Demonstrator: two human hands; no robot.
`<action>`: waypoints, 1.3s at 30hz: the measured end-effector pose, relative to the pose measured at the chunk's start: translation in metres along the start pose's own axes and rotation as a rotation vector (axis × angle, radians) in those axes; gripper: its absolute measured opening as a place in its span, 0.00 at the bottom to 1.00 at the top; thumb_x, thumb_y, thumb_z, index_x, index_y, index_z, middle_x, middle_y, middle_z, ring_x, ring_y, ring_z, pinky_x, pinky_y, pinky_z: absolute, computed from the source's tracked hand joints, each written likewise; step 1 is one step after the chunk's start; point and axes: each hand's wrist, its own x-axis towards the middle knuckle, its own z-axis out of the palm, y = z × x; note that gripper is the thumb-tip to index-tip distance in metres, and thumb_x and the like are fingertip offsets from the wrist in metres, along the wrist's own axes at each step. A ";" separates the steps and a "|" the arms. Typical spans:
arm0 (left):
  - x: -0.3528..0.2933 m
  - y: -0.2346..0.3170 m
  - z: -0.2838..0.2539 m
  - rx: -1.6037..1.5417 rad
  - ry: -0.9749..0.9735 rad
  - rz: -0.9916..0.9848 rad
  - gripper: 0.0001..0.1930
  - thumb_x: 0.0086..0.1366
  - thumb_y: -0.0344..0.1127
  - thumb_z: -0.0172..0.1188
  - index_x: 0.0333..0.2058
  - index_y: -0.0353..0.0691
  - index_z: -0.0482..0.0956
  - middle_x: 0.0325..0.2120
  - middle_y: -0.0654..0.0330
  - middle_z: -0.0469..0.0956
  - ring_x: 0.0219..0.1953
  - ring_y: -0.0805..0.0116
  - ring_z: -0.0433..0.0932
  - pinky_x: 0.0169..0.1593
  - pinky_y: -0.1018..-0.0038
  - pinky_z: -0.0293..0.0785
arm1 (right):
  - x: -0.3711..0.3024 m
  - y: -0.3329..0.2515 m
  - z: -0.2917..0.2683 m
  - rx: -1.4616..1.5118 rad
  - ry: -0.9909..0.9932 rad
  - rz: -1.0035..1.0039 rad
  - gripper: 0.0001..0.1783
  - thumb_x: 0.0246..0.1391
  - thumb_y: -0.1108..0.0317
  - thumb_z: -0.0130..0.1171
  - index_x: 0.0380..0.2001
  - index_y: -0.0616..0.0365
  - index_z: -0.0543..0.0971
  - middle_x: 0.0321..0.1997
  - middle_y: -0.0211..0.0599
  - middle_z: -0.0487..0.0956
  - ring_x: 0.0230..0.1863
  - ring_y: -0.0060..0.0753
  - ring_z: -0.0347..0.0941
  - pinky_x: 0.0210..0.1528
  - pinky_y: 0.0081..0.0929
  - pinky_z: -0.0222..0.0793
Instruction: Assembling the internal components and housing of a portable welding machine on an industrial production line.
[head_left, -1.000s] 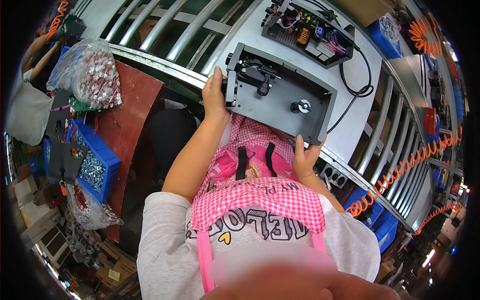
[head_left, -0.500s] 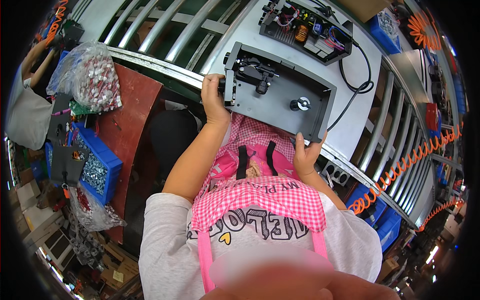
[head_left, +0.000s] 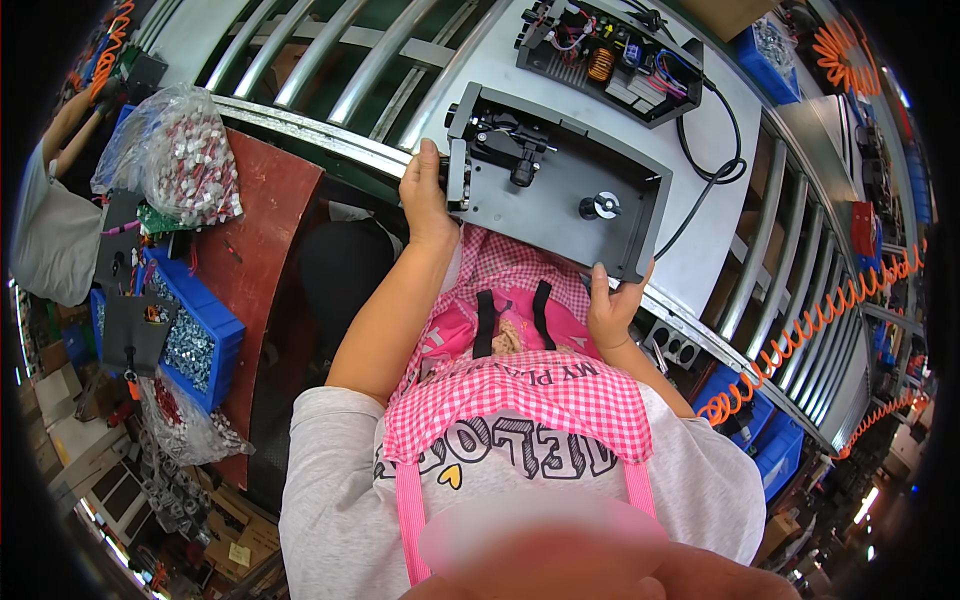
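Observation:
An open grey metal case (head_left: 560, 215) lies tilted at the near edge of a white board, its inside facing up. Within it sit a black feed mechanism (head_left: 515, 148) at the left and a black-and-white spool holder (head_left: 600, 206) toward the right. My left hand (head_left: 428, 205) is at the case's left end panel, one digit pointing up along it, the other fingers partly hidden behind the knobs there. With thumb on top and fingers beneath, my right hand (head_left: 615, 310) grips the near right corner.
Behind stands a second case (head_left: 615, 65) with wires and a copper coil, its black cable (head_left: 740, 140) curling right. Metal rollers (head_left: 365, 70) flank the white board (head_left: 700, 200). At left, a red board (head_left: 265, 200) bears a bag of connectors (head_left: 195, 165) and a blue screw bin (head_left: 205, 330).
A digit of my left hand has straightened upward beside the end panel. The case and my right hand have barely moved. At far left, another person's arms have shifted slightly.

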 end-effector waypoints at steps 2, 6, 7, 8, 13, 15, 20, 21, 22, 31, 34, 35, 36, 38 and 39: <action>0.000 0.000 -0.001 0.008 0.020 -0.014 0.24 0.74 0.57 0.54 0.31 0.39 0.76 0.31 0.63 0.77 0.32 0.76 0.73 0.37 0.78 0.69 | 0.001 -0.003 0.001 0.007 0.021 -0.006 0.26 0.60 0.73 0.59 0.60 0.68 0.67 0.59 0.48 0.67 0.58 0.44 0.67 0.64 0.36 0.59; 0.012 -0.013 -0.021 -0.049 0.018 -0.010 0.29 0.76 0.60 0.48 0.30 0.37 0.75 0.29 0.61 0.75 0.32 0.72 0.71 0.40 0.74 0.70 | -0.002 0.003 -0.002 -0.036 -0.027 0.004 0.35 0.59 0.73 0.59 0.66 0.71 0.59 0.65 0.56 0.63 0.64 0.52 0.63 0.68 0.41 0.55; 0.011 -0.010 -0.019 -0.031 0.027 -0.013 0.30 0.76 0.61 0.47 0.29 0.37 0.75 0.28 0.61 0.74 0.32 0.72 0.71 0.40 0.73 0.70 | -0.003 0.005 -0.003 -0.057 -0.049 0.009 0.40 0.58 0.73 0.60 0.70 0.73 0.55 0.68 0.60 0.61 0.68 0.55 0.61 0.70 0.43 0.54; 0.009 -0.009 -0.018 -0.014 0.037 -0.016 0.30 0.76 0.61 0.46 0.29 0.37 0.75 0.27 0.61 0.73 0.32 0.71 0.70 0.41 0.72 0.70 | -0.003 0.006 -0.003 -0.048 -0.046 0.012 0.40 0.58 0.73 0.60 0.70 0.73 0.55 0.68 0.60 0.61 0.68 0.55 0.61 0.70 0.43 0.54; 0.007 -0.011 -0.007 -0.107 0.055 0.105 0.26 0.77 0.56 0.47 0.33 0.37 0.75 0.28 0.61 0.74 0.34 0.71 0.72 0.43 0.72 0.70 | -0.002 0.002 -0.002 -0.007 -0.031 0.021 0.40 0.58 0.73 0.60 0.69 0.73 0.56 0.68 0.62 0.61 0.68 0.57 0.61 0.71 0.44 0.53; 0.004 -0.010 -0.003 -0.076 0.056 0.155 0.23 0.77 0.54 0.48 0.35 0.37 0.74 0.30 0.61 0.75 0.35 0.71 0.73 0.44 0.73 0.71 | -0.003 0.005 -0.002 -0.028 -0.040 0.009 0.40 0.58 0.73 0.60 0.69 0.73 0.56 0.68 0.62 0.61 0.68 0.58 0.60 0.71 0.44 0.53; -0.005 -0.001 0.002 -0.016 -0.030 0.154 0.16 0.76 0.46 0.53 0.36 0.40 0.74 0.32 0.61 0.78 0.35 0.75 0.74 0.42 0.75 0.72 | -0.004 0.008 -0.002 -0.020 -0.045 0.016 0.40 0.57 0.73 0.60 0.69 0.73 0.56 0.69 0.62 0.60 0.69 0.59 0.59 0.71 0.45 0.52; -0.005 0.000 0.002 -0.020 -0.034 0.148 0.15 0.76 0.45 0.54 0.36 0.40 0.74 0.32 0.62 0.78 0.34 0.75 0.74 0.41 0.76 0.72 | -0.004 0.009 -0.002 -0.023 -0.044 0.014 0.40 0.57 0.73 0.60 0.69 0.73 0.56 0.69 0.62 0.60 0.70 0.59 0.59 0.72 0.45 0.52; -0.005 0.000 0.002 -0.026 -0.036 0.143 0.14 0.76 0.45 0.55 0.36 0.40 0.74 0.32 0.62 0.78 0.34 0.76 0.74 0.40 0.77 0.72 | -0.004 0.009 -0.002 -0.026 -0.045 0.011 0.40 0.57 0.73 0.60 0.69 0.73 0.56 0.69 0.62 0.60 0.70 0.59 0.59 0.72 0.45 0.52; -0.002 -0.002 0.000 -0.037 -0.031 0.114 0.13 0.75 0.44 0.56 0.36 0.41 0.74 0.31 0.63 0.78 0.32 0.77 0.75 0.38 0.78 0.73 | -0.005 0.007 0.000 0.038 -0.026 0.066 0.42 0.57 0.74 0.60 0.70 0.72 0.54 0.69 0.61 0.61 0.69 0.57 0.59 0.72 0.44 0.52; -0.001 -0.002 -0.001 -0.040 -0.029 0.106 0.13 0.75 0.44 0.56 0.36 0.41 0.74 0.31 0.63 0.78 0.32 0.77 0.75 0.38 0.78 0.73 | -0.006 0.011 -0.001 0.015 -0.045 0.060 0.42 0.57 0.74 0.60 0.71 0.72 0.54 0.69 0.61 0.61 0.69 0.56 0.60 0.71 0.44 0.52; -0.001 -0.002 -0.001 -0.042 -0.026 0.103 0.13 0.75 0.44 0.56 0.36 0.41 0.74 0.31 0.63 0.78 0.32 0.77 0.75 0.38 0.78 0.73 | -0.006 0.011 -0.002 0.015 -0.045 0.058 0.42 0.57 0.74 0.60 0.70 0.72 0.54 0.69 0.61 0.61 0.69 0.56 0.60 0.71 0.44 0.52; -0.001 -0.003 -0.001 -0.044 -0.021 0.100 0.12 0.74 0.44 0.56 0.36 0.41 0.74 0.31 0.63 0.78 0.32 0.77 0.75 0.38 0.78 0.73 | -0.005 0.009 -0.002 0.015 -0.045 0.057 0.42 0.57 0.74 0.60 0.70 0.72 0.54 0.68 0.61 0.61 0.69 0.56 0.60 0.71 0.44 0.52; -0.002 -0.001 0.001 -0.047 -0.010 0.095 0.12 0.74 0.43 0.56 0.36 0.41 0.74 0.31 0.63 0.78 0.32 0.77 0.75 0.38 0.78 0.73 | -0.004 0.008 -0.002 0.007 -0.045 0.048 0.41 0.57 0.74 0.60 0.70 0.72 0.55 0.68 0.61 0.61 0.69 0.56 0.60 0.71 0.44 0.52; -0.002 -0.001 0.001 -0.052 -0.009 0.092 0.12 0.74 0.43 0.56 0.36 0.41 0.74 0.31 0.63 0.78 0.32 0.77 0.75 0.38 0.78 0.73 | -0.004 0.008 -0.002 0.000 -0.046 0.041 0.41 0.57 0.74 0.60 0.70 0.72 0.55 0.69 0.61 0.61 0.69 0.57 0.59 0.71 0.44 0.52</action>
